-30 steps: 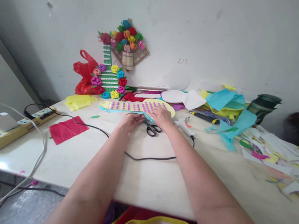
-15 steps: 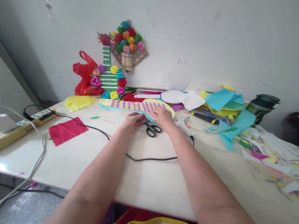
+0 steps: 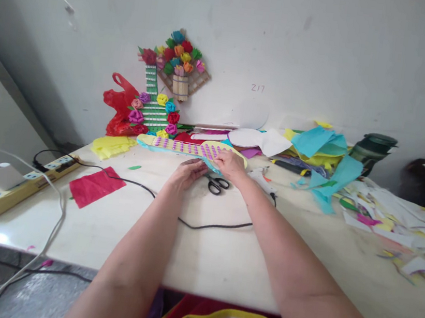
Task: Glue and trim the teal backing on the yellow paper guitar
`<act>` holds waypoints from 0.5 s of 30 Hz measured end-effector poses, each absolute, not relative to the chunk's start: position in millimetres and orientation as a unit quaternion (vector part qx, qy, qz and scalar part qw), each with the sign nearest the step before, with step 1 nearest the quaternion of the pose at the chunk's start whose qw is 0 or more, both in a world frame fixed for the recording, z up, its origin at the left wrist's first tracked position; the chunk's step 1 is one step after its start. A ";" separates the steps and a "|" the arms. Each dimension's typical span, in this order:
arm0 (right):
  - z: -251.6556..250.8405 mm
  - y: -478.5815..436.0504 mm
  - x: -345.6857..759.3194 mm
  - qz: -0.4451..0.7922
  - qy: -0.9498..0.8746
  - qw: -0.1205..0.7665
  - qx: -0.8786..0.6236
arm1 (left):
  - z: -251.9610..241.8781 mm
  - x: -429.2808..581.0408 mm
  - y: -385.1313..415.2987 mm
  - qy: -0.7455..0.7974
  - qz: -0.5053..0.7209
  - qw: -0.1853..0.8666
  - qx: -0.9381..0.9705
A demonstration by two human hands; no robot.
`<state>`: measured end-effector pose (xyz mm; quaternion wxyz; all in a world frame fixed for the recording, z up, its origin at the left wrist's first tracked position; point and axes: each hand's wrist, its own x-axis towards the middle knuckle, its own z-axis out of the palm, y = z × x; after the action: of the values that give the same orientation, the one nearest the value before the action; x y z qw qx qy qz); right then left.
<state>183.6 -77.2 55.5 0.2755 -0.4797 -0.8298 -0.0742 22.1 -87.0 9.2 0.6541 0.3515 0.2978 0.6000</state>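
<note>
Head view: both hands are at the far middle of the tabletop [image 3: 223, 254], on a yellow guitar-shaped cutout [image 3: 183, 147] with rows of purple dots and a teal backing; the cutout lies crosswise, narrow neck to the left, wide end to the right, just in front of the wall.

Right hand [image 3: 231, 165]: palm down over the wide end, fingers laid loosely flat on the paper; thumb hidden, so can't tell if it grips or only presses.

Left hand [image 3: 187, 172]: palm down, fingers bent, fingertips touching the cutout's near edge by the teal backing; can't tell if it pinches the edge.

Black-handled scissors [image 3: 217, 184] lie on the tabletop between the two wrists, just beside the right hand; a white glue gun [image 3: 262, 178] sits just right of the right forearm; a black cord [image 3: 207, 225] runs across the tabletop under both forearms.

Left side: red paper sheet [image 3: 95, 186] flat; yellow power strip [image 3: 8, 189] at the left edge; yellow crepe paper [image 3: 114, 145] near the neck end.

Against the wall: paper-flower ornament [image 3: 156, 112]; red plastic bag [image 3: 120, 102] behind it.

Right side: teal paper scraps [image 3: 324, 142]; dark green bottle [image 3: 373, 147].
</note>
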 end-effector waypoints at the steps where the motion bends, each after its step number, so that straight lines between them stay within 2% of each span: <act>1: 55.8 -76.9 183.7 -0.072 -0.830 0.275 -0.479 | 9.0 21.7 -87.1 0.297 0.600 0.654 0.352; 10: 58.9 -75.9 184.8 -0.062 -0.821 0.280 -0.493 | 9.6 16.9 -88.9 0.275 0.580 0.670 0.372; 15: 60.8 -77.7 184.2 -0.061 -0.826 0.271 -0.491 | 9.7 19.1 -88.8 0.287 0.588 0.640 0.403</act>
<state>184.2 -77.7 60.8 0.2710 -0.4911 -0.8257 -0.0607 19.1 -88.8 9.7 0.6400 0.4031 0.2867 0.5880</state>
